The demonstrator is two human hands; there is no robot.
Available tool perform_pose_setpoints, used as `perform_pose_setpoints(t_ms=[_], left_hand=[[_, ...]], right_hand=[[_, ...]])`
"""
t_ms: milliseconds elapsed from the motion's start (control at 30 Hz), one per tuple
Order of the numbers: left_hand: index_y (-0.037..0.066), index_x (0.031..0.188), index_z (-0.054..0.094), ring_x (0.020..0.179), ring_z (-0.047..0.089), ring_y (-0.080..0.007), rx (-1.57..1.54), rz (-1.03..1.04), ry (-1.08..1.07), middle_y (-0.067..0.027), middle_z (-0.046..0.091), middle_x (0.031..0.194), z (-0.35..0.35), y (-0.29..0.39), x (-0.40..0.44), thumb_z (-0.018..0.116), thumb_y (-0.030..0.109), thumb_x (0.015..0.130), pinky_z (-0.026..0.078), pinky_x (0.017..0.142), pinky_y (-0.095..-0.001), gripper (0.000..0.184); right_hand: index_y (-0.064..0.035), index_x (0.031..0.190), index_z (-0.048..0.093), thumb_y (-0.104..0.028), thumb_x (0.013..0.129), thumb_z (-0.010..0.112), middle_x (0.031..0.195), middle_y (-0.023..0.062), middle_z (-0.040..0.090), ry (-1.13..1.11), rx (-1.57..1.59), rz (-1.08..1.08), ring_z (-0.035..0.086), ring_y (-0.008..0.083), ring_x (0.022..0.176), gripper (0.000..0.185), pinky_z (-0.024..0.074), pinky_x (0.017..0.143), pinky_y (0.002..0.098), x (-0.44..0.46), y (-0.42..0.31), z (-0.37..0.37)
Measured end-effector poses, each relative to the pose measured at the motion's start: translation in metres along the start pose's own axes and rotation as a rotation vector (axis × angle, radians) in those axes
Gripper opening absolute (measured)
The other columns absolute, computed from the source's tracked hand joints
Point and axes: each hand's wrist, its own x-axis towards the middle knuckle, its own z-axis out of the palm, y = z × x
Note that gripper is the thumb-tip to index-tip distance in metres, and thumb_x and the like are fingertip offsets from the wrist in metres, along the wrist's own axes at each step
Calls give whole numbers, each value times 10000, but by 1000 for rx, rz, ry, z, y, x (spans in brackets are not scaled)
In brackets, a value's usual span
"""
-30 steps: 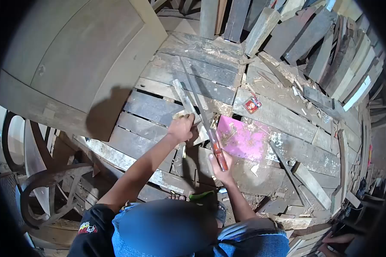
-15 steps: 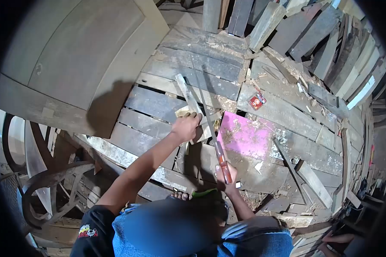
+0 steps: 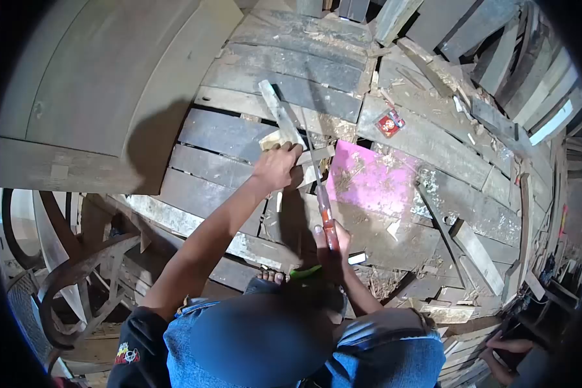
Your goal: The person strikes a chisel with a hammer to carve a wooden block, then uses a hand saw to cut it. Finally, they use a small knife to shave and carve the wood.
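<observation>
At far left, a curved wooden frame (image 3: pixel 58 291) stands below a large panel (image 3: pixel 87 84). Left hand (image 3: pixel 278 167): grasping the near end of a wood strip (image 3: pixel 275 107), which lies over other wood pieces on the plank floor (image 3: pixel 216 132). Right hand (image 3: pixel 335 249): clenched round the reddish handle of a long-bladed tool (image 3: pixel 326 210). Blade runs just right of the strip; contact cannot be determined. Further right: a pink sheet (image 3: pixel 362 187) strewn with debris, a red packet (image 3: pixel 389 124) beyond it, and a loose board (image 3: pixel 476 257).
</observation>
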Motion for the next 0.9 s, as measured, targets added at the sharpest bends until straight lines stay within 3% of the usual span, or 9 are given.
perform_pose_setpoints(t_ms=[100,133,233,333,467,600,667,900], left_hand=[[83,1181,561,1150,651,-405,39,59,70,-174,647,1190,9,-7,1,727,154,838,572,936,-511,388],[84,1155,547,1143,652,-398,-13,52,52,-162,643,1181,7,-5,1,731,120,808,574,934,-503,394],[75,1173,536,1111,647,-426,-29,40,1,-179,634,1127,4,-5,6,684,126,850,576,899,-522,360],[83,1243,543,1117,651,-424,-20,67,58,-182,650,1124,13,-8,1,699,146,848,572,912,-522,430],[98,1319,539,1153,638,-435,18,51,49,-177,638,1201,12,-1,-1,745,166,832,566,933,-522,534],[87,1225,548,1140,641,-425,19,74,50,-176,641,1167,10,0,0,718,171,850,565,920,-525,421],[86,1161,538,1127,643,-418,-11,84,66,-168,641,1155,11,-3,3,708,159,847,568,913,-509,364],[97,1239,536,1102,653,-411,19,104,120,-173,634,1149,15,-5,2,743,170,800,578,883,-516,491]], right_hand=[[-49,854,594,-184,989,673,627,45,510,-15,40,66,489,94,579,207,423,529,322,7,-27,5],[-39,885,607,-173,996,660,599,51,502,59,-2,-128,484,89,560,181,422,520,323,18,-34,11],[-28,860,583,-86,957,649,667,29,462,24,50,13,457,90,643,131,420,580,325,39,-51,12],[-26,904,636,-181,996,663,594,56,516,18,39,50,484,103,558,182,438,534,341,39,-40,7],[-22,880,627,-212,987,676,599,82,541,32,0,52,506,132,540,224,440,532,354,27,-43,-8],[-15,870,622,-187,987,671,590,83,525,-13,36,131,506,132,542,213,440,536,355,24,-45,-4],[-17,871,619,-167,989,664,595,81,524,21,24,41,500,130,540,197,436,534,352,31,-45,7],[-16,927,617,-137,987,652,622,93,527,40,14,7,498,122,553,139,438,536,349,48,-35,9]])
